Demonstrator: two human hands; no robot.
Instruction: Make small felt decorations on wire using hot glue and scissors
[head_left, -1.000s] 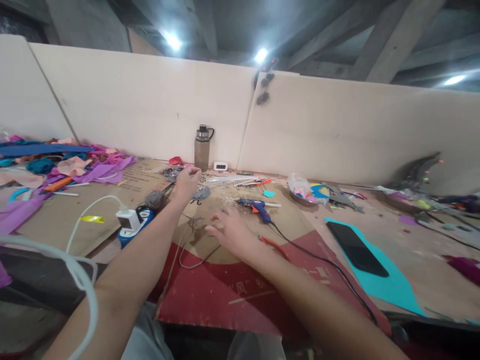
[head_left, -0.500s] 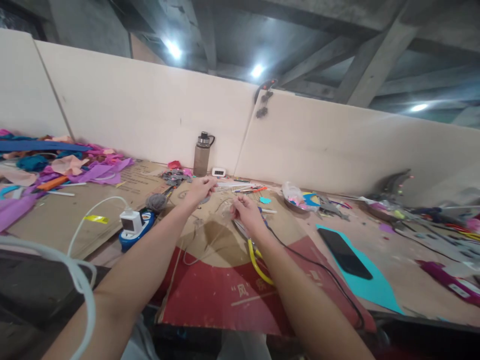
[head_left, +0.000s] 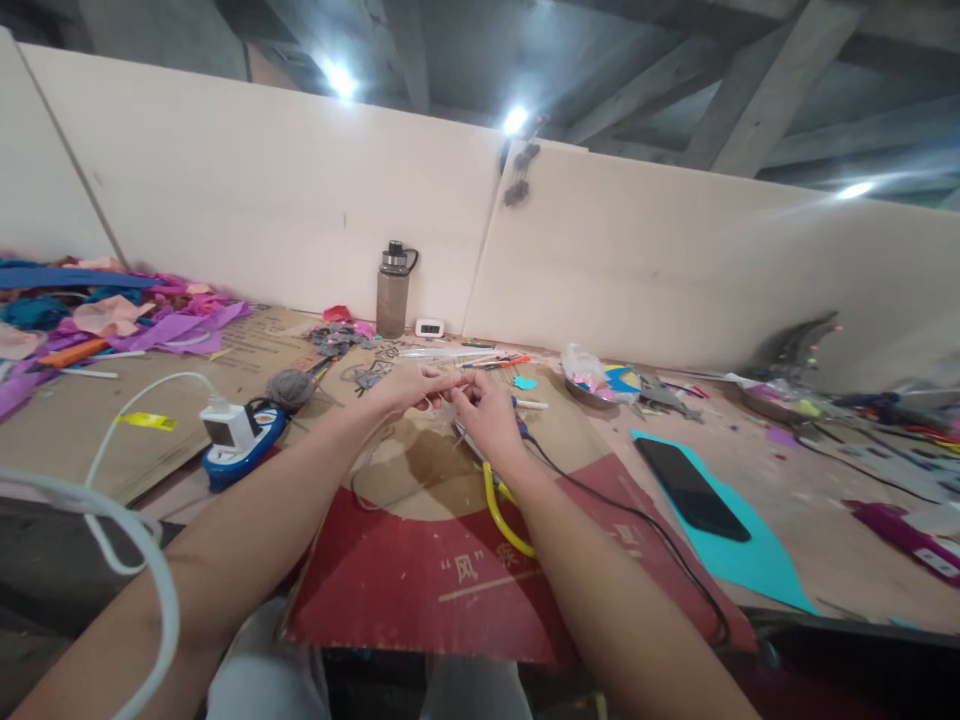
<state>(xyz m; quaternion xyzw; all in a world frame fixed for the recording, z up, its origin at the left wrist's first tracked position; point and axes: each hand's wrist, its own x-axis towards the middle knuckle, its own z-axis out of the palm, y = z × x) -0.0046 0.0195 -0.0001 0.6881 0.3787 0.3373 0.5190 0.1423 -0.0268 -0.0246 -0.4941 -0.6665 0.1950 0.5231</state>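
My left hand (head_left: 409,385) and right hand (head_left: 487,412) meet at the fingertips over the middle of the surface (head_left: 825,510), above the cardboard sheet (head_left: 420,590) with its red near half. Both hands are narrowed to a pinch, fingers curled in. Whatever sits between the tips is too thin to make out. A thin wire (head_left: 365,492) loops on the cardboard just below my left wrist and rises toward that hand. A yellow-handled tool (head_left: 498,512) curves out from under my right wrist toward the near edge; I cannot tell whether that hand grips it.

A black cord (head_left: 622,515) trails off to the right of my right forearm. Farther right, a dark phone (head_left: 690,475) lies on a teal sheet (head_left: 757,565). To the left, a white charger (head_left: 223,428) sits near a grey yarn ball (head_left: 289,385). A bottle (head_left: 392,290) stands at the far wall, with purple and pink scraps (head_left: 150,325) heaped far left.
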